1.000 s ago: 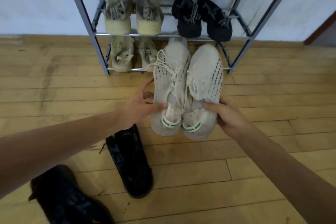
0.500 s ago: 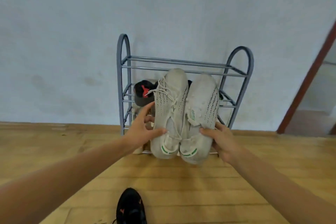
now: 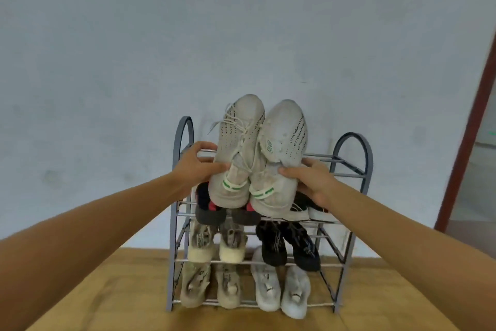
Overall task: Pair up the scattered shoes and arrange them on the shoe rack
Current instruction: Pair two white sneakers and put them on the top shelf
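L hand [image 3: 197,167] + R hand [image 3: 311,179] each clamp one shoe of white pair [image 3: 257,159], raised from floor lvl to rack [image 3: 357,169] top tier at frame centre — placement imminent.

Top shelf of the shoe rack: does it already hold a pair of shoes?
No: the top shelf shows only bare bars, while both hands hold the white sneakers in front of it.

held white sneakers [image 3: 257,159] hide most of the second-shelf shoes [image 3: 208,212].
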### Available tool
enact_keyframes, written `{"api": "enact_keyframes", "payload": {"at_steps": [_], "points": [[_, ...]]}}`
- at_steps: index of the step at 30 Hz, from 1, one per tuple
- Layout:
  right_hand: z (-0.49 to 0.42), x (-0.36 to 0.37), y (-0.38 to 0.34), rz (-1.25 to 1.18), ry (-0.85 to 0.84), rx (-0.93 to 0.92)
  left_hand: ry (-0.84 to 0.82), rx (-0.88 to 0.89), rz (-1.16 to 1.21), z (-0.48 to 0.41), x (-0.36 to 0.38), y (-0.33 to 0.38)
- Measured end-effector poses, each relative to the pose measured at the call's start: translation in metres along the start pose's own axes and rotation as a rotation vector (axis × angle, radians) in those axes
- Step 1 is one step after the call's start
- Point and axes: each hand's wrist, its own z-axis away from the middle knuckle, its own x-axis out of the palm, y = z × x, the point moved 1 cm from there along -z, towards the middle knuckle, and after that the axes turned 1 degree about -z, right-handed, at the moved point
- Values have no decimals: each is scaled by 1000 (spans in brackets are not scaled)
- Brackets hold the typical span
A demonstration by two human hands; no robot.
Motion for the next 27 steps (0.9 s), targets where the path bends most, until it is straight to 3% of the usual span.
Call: {"api": "enact_keyframes", "payload": {"at_steps": [5,9,13,15,17,20,23,25,27], "points": [[-83,33,-41,-72,7,-11,205,-7,-12,-89,-11,25],[-146,54,-26,-105,-4,66,359,-73,-87,-149,-24,12],[-192,74,17,109,35,76,192,-201,-330,-179,-17,-26],[-201,78,36,288,57,69,132,-164,-458,-181,-12,-47],[-200,73,49,413,54,13,124,-78,-469,-176,-9,-67],[-170,69,58,387,24,-99,217,72,-424,-145,-4,-76],[-117,64,69,349,123,-276,317,421,-498,-89,-4,-85],[-76,54,91,291,132,-406,185,739,-577,-38,-3,-108],[-32,48,140,266,39,-434,0,846,-621,27,-8,-150]]}}
